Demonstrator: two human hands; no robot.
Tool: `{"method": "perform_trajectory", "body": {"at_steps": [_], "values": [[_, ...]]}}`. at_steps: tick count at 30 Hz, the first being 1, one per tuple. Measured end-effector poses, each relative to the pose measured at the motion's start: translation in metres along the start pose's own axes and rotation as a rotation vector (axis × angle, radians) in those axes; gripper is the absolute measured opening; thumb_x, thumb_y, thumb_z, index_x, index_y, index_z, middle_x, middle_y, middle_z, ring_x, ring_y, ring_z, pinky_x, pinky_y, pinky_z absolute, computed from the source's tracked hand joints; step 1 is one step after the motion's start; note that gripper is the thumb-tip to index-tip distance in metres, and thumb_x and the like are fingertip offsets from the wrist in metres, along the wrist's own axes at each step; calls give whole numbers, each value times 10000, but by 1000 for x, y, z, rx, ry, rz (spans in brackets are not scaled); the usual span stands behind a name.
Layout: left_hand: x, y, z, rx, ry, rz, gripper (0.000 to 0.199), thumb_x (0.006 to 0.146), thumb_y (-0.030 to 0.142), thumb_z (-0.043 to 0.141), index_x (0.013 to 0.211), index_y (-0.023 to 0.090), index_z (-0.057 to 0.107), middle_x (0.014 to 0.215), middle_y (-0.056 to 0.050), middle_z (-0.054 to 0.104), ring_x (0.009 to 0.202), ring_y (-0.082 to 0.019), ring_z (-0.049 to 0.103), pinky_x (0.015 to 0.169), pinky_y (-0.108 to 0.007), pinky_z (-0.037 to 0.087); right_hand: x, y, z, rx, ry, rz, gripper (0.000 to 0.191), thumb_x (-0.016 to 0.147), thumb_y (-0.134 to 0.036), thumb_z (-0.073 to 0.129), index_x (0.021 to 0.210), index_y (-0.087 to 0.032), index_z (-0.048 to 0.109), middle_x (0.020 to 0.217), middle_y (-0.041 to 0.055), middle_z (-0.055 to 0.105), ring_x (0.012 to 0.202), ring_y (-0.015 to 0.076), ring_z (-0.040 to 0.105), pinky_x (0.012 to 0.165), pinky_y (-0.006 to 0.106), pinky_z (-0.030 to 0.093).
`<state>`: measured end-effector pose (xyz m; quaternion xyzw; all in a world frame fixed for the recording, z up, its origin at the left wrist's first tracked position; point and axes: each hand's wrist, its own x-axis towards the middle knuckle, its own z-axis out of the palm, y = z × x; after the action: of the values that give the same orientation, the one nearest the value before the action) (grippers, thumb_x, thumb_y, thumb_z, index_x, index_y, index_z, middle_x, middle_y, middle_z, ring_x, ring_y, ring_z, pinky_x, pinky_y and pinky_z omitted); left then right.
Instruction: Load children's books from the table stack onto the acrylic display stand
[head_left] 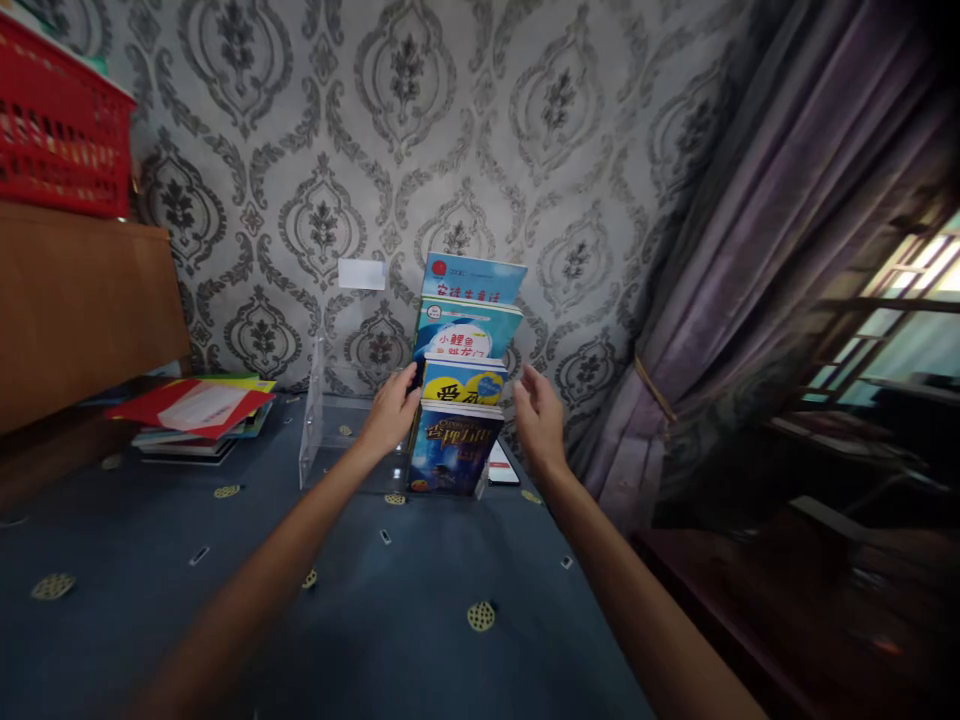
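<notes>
Blue tablecloth, upright books — hands either side

The rear blue book reads "安徒生童话"; the teal book, "小鲤鱼跳龙门".

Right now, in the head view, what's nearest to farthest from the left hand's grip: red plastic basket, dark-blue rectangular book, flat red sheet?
1. Dark-blue rectangular book: close, to the right.
2. Flat red sheet: farther, to the left.
3. Red plastic basket: far left, up high.
</notes>
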<state>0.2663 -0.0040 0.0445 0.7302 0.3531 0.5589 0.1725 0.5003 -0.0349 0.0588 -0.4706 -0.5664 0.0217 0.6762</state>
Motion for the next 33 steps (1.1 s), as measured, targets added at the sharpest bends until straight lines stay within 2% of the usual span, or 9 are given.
{"method": "perform_trajectory", "body": {"at_steps": [2,6,12,16,26,33], "values": [[6,-2,7,-9,19,-29,499,907,208,516,1403,152,533,1319,-160,627,1208,-266,606,1056,-470,481,7,13,2,-26,-59,17,657,862,-570,537,1358,-142,581,1395,188,595,1270,339,576,1060,544,464],[14,-4,14,-20,16,-28,488,897,190,520,1380,133,556,1294,-161,641,1182,-260,617,1065,-446,473,16,28,11,-54,-170,19,694,885,-592,487,1406,-137,549,1419,184,581,1290,342,571,1106,545,429],[15,-4,19,72,15,-17,473,884,186,525,1353,155,579,1258,-133,652,1168,-258,602,1074,-440,455,21,37,17,-62,-187,-9,669,896,-565,507,1426,-159,543,1363,159,633,1278,332,578,1091,524,446],[15,-2,18,127,1,-24,474,883,198,518,1348,125,580,1218,-145,649,1128,-261,608,1063,-441,456,20,37,18,-18,-176,-18,672,887,-561,533,1424,-158,542,1336,156,650,1258,325,589,1080,532,451],[14,5,19,184,-14,-26,481,878,177,497,1350,134,579,1189,-141,646,1129,-270,591,1040,-437,463,17,27,19,27,-186,-22,664,866,-535,560,1400,-140,556,1268,163,685,1233,336,607,1061,532,470],[13,9,19,176,-23,-35,495,875,157,494,1360,97,569,1203,-163,637,1130,-277,598,1047,-436,458,16,25,17,42,-204,11,704,836,-519,593,1415,-122,536,1326,182,648,1265,345,587,1092,547,444]]}}
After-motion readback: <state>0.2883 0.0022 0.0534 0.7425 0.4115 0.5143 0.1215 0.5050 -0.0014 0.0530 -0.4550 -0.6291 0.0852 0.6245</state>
